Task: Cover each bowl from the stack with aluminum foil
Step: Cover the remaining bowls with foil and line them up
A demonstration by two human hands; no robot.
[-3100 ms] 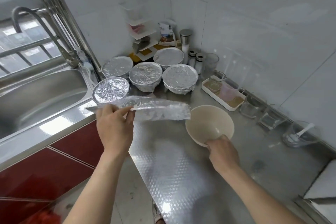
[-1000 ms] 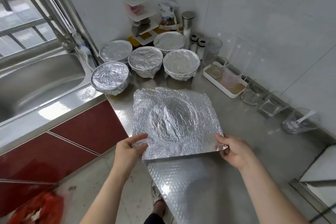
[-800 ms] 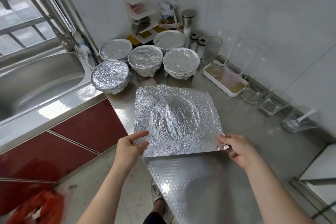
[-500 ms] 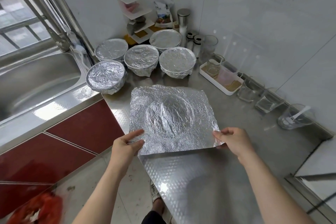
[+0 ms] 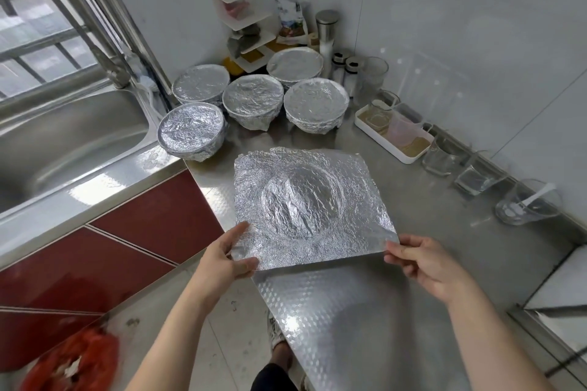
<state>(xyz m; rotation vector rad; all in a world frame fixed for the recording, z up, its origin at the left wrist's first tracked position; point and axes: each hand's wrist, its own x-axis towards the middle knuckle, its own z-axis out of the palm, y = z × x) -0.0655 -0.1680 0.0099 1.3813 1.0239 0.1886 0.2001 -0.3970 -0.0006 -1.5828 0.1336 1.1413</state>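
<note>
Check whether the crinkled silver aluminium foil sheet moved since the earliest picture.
Yes. The foil sheet, then bunched near the foil-covered bowl by the sink, now lies spread rightward, toward the white tray.

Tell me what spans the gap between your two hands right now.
The near edge of the foil sheet, seen in the head view; the left hand and right hand each pinch one corner.

Home kitchen; steel sink [image 5: 73,136], tap [image 5: 47,6], tiled wall [image 5: 444,9], spice jars [image 5: 344,73]
</note>
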